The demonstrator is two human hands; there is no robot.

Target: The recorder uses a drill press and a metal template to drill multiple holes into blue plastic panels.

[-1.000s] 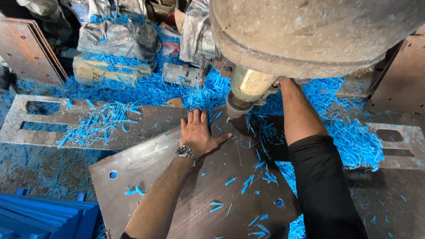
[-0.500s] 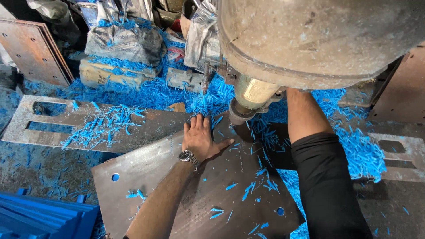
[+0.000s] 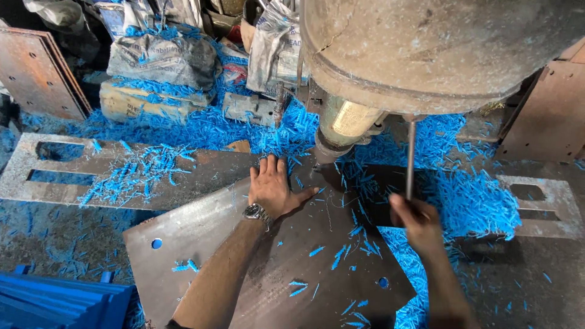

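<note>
Here the left hand lies flat, palm down and fingers spread, on a grey steel plate; it grasps nothing, only presses on the surface, and a wristwatch sits at the wrist. The plate rests at a slant across the worktop, with one small round hole near its left edge and another near its lower right corner. The plate's upper corner lies directly under the drill spindle of a large, worn machine head that fills the top right of the view; the spindle's tip is just beside the left fingertips, but whether it touches the plate cannot be told. The right hand is clenched around the lower end of a thin metal lever rod, which stands nearly upright and runs up to the machine head. Blue shavings are heaped thickly around the spindle and right of the plate, with scattered curls on the plate itself. A longer slotted steel plate lies behind the left, partly overlapped by the first plate. Grey sacks are piled at the back, rusty brown plates lean at the far left, and a blue stack shows at the lower left corner.
</note>
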